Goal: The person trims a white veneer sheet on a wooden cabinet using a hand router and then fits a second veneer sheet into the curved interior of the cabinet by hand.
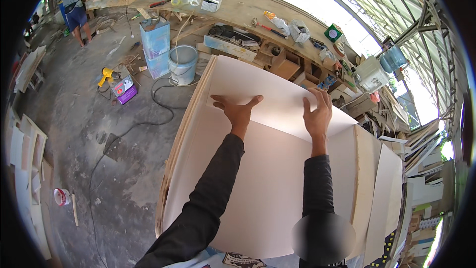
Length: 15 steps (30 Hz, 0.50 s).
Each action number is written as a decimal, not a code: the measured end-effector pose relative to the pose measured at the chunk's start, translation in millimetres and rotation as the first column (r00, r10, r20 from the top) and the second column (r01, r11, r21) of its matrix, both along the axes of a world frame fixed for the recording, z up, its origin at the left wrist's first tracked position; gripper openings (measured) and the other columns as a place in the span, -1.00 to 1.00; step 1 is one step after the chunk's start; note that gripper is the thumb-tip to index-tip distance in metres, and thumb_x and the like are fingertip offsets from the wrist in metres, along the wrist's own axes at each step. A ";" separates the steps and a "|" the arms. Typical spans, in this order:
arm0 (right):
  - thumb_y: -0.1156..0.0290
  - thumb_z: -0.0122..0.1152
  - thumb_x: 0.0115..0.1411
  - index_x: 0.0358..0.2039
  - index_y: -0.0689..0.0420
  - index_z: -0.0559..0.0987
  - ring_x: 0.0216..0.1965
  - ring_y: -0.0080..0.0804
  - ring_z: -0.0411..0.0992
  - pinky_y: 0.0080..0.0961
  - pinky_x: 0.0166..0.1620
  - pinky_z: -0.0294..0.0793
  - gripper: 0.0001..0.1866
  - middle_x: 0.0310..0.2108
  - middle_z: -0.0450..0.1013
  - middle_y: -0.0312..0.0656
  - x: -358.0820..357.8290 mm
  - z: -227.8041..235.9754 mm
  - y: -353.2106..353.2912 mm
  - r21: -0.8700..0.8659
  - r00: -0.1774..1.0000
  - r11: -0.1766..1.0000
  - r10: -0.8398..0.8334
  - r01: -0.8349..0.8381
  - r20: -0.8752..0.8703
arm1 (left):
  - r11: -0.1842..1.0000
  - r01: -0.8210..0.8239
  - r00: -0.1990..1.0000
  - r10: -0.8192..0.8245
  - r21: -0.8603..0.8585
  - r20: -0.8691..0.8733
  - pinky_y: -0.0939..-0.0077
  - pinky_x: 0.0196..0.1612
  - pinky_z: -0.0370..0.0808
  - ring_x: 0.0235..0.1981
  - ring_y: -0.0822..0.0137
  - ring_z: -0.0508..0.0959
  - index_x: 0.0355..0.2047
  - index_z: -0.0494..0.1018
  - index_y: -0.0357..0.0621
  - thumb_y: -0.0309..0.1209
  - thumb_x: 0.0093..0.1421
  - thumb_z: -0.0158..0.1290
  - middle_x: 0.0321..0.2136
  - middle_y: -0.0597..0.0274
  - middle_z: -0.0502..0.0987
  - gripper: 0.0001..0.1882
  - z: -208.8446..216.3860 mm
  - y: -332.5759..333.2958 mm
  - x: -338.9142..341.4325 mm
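Note:
Before me stands a large open wooden box (265,183) with pale, smooth white lining on its inside. A white sheet (270,87) covers its far wall. My left hand (237,111) is at the left part of this sheet, open, with thumb and fingers spread wide. Farther right, my right hand (318,111) is at the sheet's upper edge, its thumb apart from the slightly bent fingers. Neither hand holds a loose object. Whether each palm presses flat on the sheet is hard to make out.
A workbench (238,7) with tools runs along the back. Beyond the box stand a paint bucket (182,64) and stacked blue tins (155,44). A yellow heat gun (107,75) and a black cable (134,126) lie on the floor. Another person (75,7) stands far left.

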State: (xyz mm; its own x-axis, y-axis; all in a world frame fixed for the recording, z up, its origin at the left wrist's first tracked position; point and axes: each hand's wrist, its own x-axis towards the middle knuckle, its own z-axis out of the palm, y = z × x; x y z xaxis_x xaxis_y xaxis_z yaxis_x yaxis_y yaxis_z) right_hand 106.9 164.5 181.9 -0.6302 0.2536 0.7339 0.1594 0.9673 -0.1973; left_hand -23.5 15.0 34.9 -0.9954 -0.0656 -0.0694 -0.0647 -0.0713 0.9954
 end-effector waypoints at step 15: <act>0.44 0.44 0.05 0.07 0.17 0.43 0.09 0.10 0.34 -0.09 0.16 0.37 -0.43 0.01 0.37 0.08 55.7 -66.1 21.0 -0.502 0.757 0.761 -0.592 0.412 -0.277 | 0.967 -0.039 0.995 0.061 -0.253 0.078 -0.12 0.42 0.10 0.48 -0.44 -0.18 0.36 -0.71 -0.53 0.29 -0.32 0.53 0.41 -0.68 -0.26 0.86 -76.1 3.4 -61.9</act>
State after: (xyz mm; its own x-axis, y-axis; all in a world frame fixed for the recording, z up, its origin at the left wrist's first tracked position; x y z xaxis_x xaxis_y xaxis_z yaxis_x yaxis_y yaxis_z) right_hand 162.7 185.5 115.8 -0.0003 0.7611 0.6487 0.4189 0.5891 -0.6910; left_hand -85.4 18.4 -41.2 -0.9817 -0.1411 -0.1275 -0.1515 0.1744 0.9729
